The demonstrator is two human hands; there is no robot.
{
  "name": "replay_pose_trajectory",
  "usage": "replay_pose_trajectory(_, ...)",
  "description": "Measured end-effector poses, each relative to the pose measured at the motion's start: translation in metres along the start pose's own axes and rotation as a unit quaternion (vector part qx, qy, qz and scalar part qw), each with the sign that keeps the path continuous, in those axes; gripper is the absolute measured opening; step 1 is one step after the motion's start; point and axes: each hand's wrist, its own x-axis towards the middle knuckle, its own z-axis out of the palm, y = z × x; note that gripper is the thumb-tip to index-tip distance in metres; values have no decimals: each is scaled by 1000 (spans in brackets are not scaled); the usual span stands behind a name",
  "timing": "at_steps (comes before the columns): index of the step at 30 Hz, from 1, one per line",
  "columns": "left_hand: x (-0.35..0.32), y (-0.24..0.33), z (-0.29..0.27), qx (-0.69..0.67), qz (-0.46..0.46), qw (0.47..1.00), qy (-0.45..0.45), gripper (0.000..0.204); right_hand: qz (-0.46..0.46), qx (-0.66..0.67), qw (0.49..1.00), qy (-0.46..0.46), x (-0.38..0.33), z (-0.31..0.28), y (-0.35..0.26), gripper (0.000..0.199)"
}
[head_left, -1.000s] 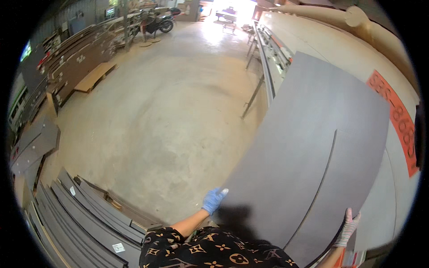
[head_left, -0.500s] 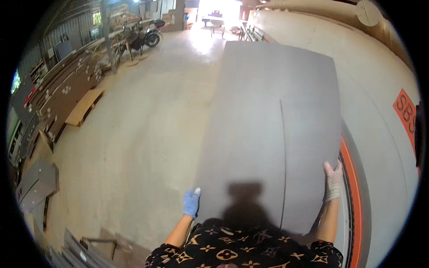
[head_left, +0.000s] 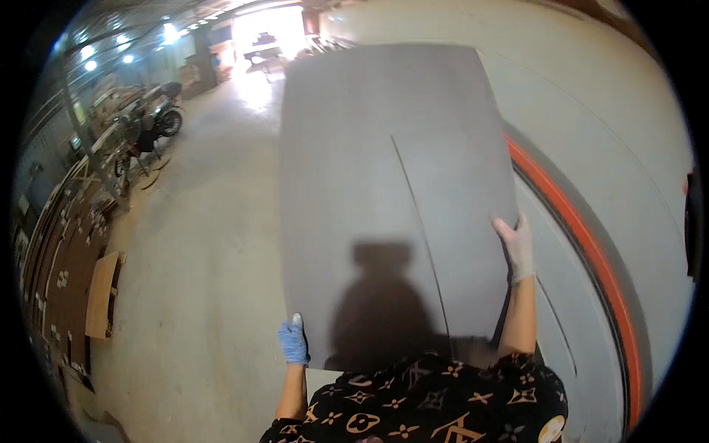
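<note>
Both hands on the broad flat grey rectangular board [head_left: 340,184], held out in front of me, near end close to my black gold-patterned shirt [head_left: 413,402], far end pointing toward the bright opening [head_left: 266,29]. My blue-gloved left hand [head_left: 293,343] is clamped on the left edge near the close corner, thumb at the rim; my pale-gloved right hand [head_left: 519,247] is clamped on the right edge, farther up, thumb laid over the top face, fingers mostly hidden at the side. Thin dark line runs lengthwise on the board, can't tell if groove or edge of a second piece on top. Board sits over the bare grey concrete floor [head_left: 199,280], just beside the big off-white housing [head_left: 591,148] with its curved orange strip [head_left: 548,179] on my right; can't tell if anything underneath supports it. Brown stacked panels [head_left: 70,273], a tan wooden plank [head_left: 103,295] and a dark motorbike [head_left: 166,118] are off left, well apart. Step in hand, my read: two-handed hold and carry of the board. Next move seems to call for both edges kept level, firm even grip, right edge kept clear of the housing
</note>
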Motion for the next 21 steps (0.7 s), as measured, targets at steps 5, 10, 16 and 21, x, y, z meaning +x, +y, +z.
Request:
replay_pose_trajectory(5,131,81,56,29,2,999,-15,51,-30,-18,999,42,133,95,-24,67)
replay_pose_trajectory(10,273,77,110,59,-8,998,-1,54,-52,-46,998,3,257,214,8,77)
replay_pose_trajectory(16,504,120,152,149,18,988,-34,58,-70,-120,989,54,376,349,56,74)
replay_pose_trajectory(21,634,118,222,59,7,988,-140,58,3,1,994,108,430,421,67,77)
